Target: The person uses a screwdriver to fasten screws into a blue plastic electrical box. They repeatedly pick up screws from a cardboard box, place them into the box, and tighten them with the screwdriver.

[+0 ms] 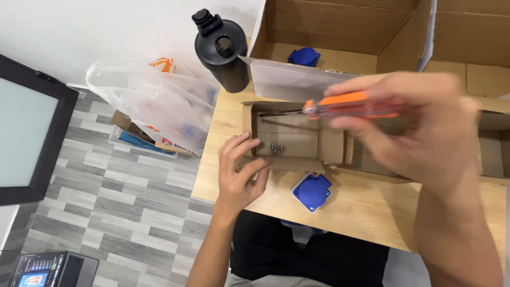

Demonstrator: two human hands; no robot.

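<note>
My right hand [419,119] pinches the orange handle of a screwdriver [348,104], a light, stiff tool best held at this thick handle, with its thin shaft pointing left over the small open cardboard box [297,141]. My left hand [241,170], fingers loosely spread, touches the near left corner of that box. Small metal screws [276,149] lie inside just beyond its fingertips, and a blue plastic socket [312,191] lies just to its right.

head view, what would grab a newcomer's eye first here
The right hand, big and close at the right, holds an orange-handled screwdriver over a small open cardboard box. The left hand rests its fingers on that box's near left corner, beside a blue socket lying on the wooden table.
</note>
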